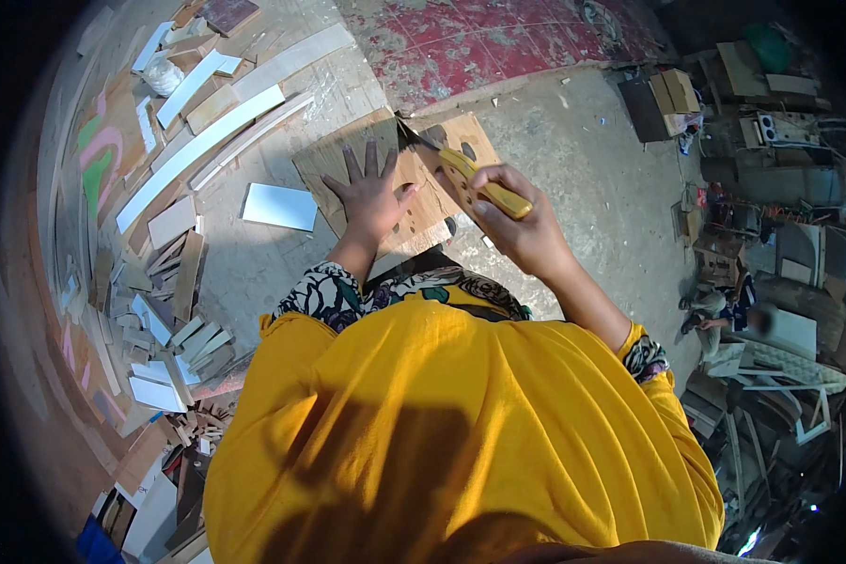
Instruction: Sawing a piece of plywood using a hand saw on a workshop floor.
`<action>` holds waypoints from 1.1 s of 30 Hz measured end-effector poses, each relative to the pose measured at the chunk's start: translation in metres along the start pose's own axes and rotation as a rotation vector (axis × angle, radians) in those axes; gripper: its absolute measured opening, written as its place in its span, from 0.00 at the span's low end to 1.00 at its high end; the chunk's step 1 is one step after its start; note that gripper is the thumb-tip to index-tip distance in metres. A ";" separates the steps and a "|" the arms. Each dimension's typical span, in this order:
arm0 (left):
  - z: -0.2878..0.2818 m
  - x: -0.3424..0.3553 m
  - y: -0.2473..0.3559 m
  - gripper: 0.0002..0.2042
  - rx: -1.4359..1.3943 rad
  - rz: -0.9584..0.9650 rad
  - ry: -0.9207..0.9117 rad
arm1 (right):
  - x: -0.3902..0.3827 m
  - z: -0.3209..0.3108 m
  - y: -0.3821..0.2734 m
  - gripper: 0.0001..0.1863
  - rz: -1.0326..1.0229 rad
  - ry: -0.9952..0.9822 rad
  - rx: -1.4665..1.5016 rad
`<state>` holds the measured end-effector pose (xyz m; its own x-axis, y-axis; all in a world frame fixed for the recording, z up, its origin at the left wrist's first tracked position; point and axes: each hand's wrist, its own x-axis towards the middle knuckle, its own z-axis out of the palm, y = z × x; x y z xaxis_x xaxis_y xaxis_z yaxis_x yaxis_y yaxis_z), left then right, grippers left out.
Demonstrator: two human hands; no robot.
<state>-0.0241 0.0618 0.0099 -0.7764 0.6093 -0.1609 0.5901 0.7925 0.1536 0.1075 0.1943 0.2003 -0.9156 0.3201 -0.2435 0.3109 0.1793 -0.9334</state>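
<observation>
My left hand (374, 199) lies flat with fingers spread on a light wooden board (334, 155) in front of my body. In my right hand (526, 230) is a yellow-handled tool (493, 190) with a narrow dark blade, its fingers wrapped round the handle. The blade points away and to the left, its tip near the board's far right corner. Whether the tip touches the wood I cannot tell. Under and beside the board, to the right, shows a wooden piece with dark round spots (475, 136).
A white rectangular panel (280, 206) lies left of the board. Long white strips (202, 160) and several wood offcuts (174, 268) cover the left side. Beyond is a red tiled floor (489, 56). At the far right, a person (738, 310) sits among stacked boards and frames.
</observation>
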 end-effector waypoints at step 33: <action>-0.003 0.005 -0.003 0.38 -0.035 0.122 -0.057 | 0.014 -0.002 0.022 0.08 0.100 0.107 0.116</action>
<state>-0.0304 0.0624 0.0111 -0.6850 0.7022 -0.1941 0.6704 0.7119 0.2093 0.1019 0.2046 0.1767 -0.8475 0.4288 -0.3127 0.3616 0.0352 -0.9317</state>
